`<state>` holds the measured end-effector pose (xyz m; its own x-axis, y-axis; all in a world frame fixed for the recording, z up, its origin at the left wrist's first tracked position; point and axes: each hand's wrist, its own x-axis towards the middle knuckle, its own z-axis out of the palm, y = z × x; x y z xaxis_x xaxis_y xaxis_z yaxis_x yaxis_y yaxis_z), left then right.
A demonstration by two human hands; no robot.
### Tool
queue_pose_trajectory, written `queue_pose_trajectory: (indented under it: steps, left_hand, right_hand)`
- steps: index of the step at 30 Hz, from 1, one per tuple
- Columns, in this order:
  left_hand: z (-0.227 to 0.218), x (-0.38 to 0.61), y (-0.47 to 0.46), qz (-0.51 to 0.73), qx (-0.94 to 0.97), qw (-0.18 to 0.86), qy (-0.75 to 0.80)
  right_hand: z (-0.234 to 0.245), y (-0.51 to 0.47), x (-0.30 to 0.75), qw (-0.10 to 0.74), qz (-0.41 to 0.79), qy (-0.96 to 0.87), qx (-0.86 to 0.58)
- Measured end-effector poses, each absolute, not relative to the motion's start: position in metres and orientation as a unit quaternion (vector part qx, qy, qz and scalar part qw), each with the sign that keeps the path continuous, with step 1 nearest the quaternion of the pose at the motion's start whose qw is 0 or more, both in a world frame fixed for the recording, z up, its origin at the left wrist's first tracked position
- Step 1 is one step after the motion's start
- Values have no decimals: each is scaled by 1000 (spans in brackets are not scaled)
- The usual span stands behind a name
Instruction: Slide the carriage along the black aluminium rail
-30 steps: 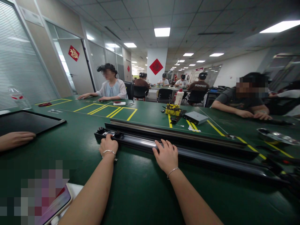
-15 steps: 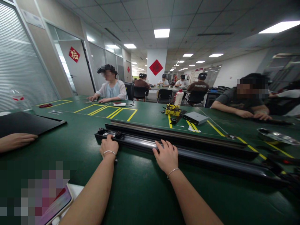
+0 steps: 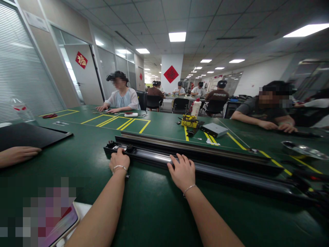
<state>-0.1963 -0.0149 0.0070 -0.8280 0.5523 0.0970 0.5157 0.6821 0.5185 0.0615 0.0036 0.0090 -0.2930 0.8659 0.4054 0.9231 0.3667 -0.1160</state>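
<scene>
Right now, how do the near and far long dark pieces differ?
The near piece has a rounded, shiny face; the far piece looks flatter. The left hand and right hand touch the near piece, not the far piece. The near piece looks longer than the far piece. Both lie on the green table.

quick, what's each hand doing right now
Left hand: on the long black bar; whether gripping can't be told.
Right hand: open, spread on the same bar.

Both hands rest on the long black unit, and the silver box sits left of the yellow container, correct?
No: in the head view, the silver box sits right of the yellow container. The left hand and right hand rest on the long black unit.
</scene>
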Motion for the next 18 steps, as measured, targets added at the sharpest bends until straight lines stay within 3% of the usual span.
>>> queue_pose_trajectory:
  steps: [18]
  left_hand:
    - [6, -198, -14, 271, 290, 31, 917]
  right_hand:
    - [8, 4, 61, 208, -67, -799, -560]
